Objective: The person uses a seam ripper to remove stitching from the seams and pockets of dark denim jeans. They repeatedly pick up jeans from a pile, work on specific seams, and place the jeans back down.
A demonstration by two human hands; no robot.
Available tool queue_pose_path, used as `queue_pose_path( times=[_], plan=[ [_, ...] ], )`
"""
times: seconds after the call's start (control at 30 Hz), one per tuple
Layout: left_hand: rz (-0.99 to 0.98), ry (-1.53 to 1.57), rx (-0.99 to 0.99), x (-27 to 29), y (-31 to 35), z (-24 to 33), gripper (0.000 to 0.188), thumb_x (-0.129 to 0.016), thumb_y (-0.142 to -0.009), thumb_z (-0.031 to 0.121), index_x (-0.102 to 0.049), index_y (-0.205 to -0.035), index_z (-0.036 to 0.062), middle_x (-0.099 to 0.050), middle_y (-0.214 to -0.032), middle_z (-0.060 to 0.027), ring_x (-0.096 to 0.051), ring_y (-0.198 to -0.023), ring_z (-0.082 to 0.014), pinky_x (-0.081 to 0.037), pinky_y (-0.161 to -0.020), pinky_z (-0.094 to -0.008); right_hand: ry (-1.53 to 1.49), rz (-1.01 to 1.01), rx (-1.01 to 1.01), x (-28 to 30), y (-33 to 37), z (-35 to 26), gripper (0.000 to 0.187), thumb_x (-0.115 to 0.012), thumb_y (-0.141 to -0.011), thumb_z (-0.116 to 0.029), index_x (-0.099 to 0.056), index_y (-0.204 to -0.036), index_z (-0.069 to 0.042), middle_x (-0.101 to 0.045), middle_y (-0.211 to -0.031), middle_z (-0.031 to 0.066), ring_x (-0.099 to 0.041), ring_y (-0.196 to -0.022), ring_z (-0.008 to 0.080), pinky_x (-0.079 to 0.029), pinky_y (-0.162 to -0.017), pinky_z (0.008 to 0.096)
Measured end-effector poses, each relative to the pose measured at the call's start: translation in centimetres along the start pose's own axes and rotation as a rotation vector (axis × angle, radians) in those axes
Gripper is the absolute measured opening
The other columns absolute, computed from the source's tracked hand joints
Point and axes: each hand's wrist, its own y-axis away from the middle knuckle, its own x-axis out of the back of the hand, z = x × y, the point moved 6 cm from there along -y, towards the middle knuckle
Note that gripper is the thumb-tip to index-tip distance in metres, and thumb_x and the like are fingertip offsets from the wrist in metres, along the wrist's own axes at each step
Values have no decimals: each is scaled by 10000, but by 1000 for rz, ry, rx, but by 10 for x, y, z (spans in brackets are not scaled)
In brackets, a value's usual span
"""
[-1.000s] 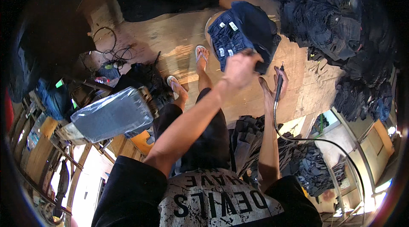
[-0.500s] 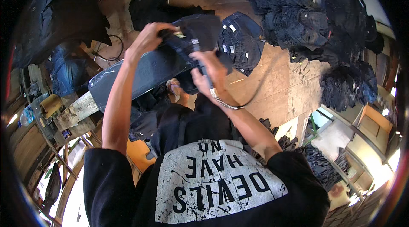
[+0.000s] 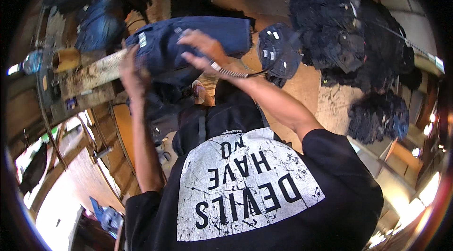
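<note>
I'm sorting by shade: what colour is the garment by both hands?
The garment is dark blue, clearest in the head view.

Looks steeply down from the person's head, as the left one of two fisheye cameras worn side by side. Sits close above the shirt [image 3: 250,189], along the lower edge, and faces forward over the forearms [image 3: 273,96] to the left hand [image 3: 133,74], right hand [image 3: 207,53] and blue trousers [image 3: 231,34], farther off in the upper half. Bends straight edges toward a dark rim.
</note>
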Motion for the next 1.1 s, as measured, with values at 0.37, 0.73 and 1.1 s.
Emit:
queue_pose_path(
  times=[0.37,0.73,1.1],
  plan=[
    [-377,-117,481,-51,-25,7,836,-973,-701,337,-625,-1392,22,-703,-1287,-208,-658,-1192,-402,-523,-1013,-521,-108,-81,-166,11,-4,71,407,-862,-959,-233,-730,-1295,-47,-793,-1259,139,-731,-1254,273,-491,-1181,440],
    [29,528,779,-49,2,-17,827,-958,-769,76,-507,-1461,49,-762,-1111,-93,-703,-798,-116,-579,-737,-282,-255,-110,-90,6,-47,59,249,-790,-973,-155,-768,-1159,10,-815,-1091,190,-816,-1035,297,-637,-930,378],
    [32,581,672,-59,7,-34,818,-900,-823,-58,-429,-1485,36,-757,-1113,-124,-673,-764,-68,-533,-639,-201,-265,-238,236,-75,-64,48,300,-767,-841,-9,-780,-1130,69,-819,-1094,235,-818,-1061,350,-647,-984,415]
  ],
)
